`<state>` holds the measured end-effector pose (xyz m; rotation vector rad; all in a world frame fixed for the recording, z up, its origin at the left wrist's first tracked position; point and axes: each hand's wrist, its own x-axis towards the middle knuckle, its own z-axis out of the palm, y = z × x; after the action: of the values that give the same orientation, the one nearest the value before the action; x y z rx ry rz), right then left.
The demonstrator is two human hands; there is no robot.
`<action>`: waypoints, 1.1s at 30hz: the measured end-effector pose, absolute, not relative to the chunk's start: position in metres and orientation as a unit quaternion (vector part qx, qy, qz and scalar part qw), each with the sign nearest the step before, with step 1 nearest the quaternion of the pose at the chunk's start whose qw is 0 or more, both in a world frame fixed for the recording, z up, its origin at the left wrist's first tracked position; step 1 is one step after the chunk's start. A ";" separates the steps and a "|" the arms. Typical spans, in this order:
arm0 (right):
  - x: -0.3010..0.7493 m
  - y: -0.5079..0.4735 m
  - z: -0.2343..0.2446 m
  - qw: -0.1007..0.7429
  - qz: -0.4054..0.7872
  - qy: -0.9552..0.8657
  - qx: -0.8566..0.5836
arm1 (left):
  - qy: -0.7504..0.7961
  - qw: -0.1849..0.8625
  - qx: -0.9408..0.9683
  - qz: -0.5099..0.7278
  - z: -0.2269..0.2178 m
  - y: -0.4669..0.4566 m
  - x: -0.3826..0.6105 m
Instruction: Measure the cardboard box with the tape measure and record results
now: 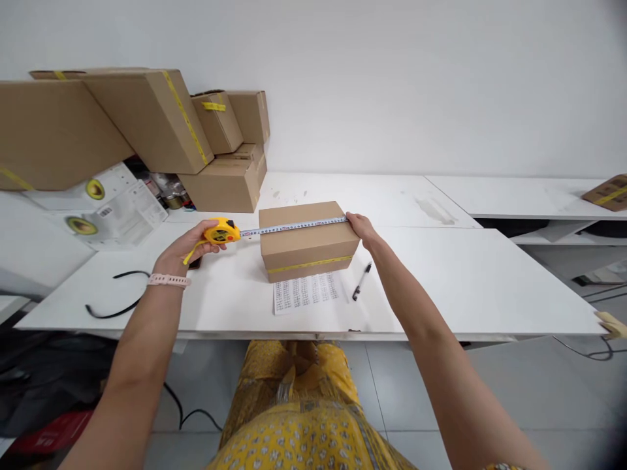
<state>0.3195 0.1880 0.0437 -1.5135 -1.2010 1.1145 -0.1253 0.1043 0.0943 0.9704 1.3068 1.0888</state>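
A small brown cardboard box [307, 248] with yellow tape stands on the white table [465, 281]. My left hand [183, 251] is closed round a yellow tape measure [221, 232] to the left of the box. Its white blade [294, 227] runs across the box top. My right hand [361, 226] pinches the blade's end at the box's right top edge. A printed sheet [307, 292] lies in front of the box, and a black pen [361, 281] lies to its right.
Several larger cardboard boxes [147, 117] are stacked at the back left against the wall, over white packages [105, 209]. A black cable [117, 307] lies near the left table edge. Another box [607, 192] sits on the far right table.
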 end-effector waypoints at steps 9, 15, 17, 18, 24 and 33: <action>0.324 0.184 0.038 0.380 0.469 -0.501 -0.620 | 0.549 0.545 0.443 0.452 0.094 0.099 -0.098; 0.319 0.172 0.049 0.384 0.462 -0.505 -0.620 | 0.537 0.552 0.468 0.433 0.100 0.100 -0.081; 0.317 0.169 0.052 0.384 0.467 -0.502 -0.619 | 0.532 0.554 0.476 0.428 0.100 0.101 -0.080; 0.317 0.167 0.053 0.383 0.468 -0.499 -0.620 | 0.530 0.554 0.480 0.427 0.099 0.101 -0.081; 0.313 0.167 0.052 0.396 0.438 -0.507 -0.628 | 0.526 0.554 0.486 0.424 0.097 0.104 -0.083; 0.311 0.205 0.087 0.559 0.309 -0.551 -0.537 | 0.426 0.610 0.570 0.348 0.104 0.017 -0.024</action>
<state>0.3112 0.2054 0.0871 -1.2669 -1.2995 0.7281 -0.0236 0.0169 0.1040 1.3167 0.9845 0.8033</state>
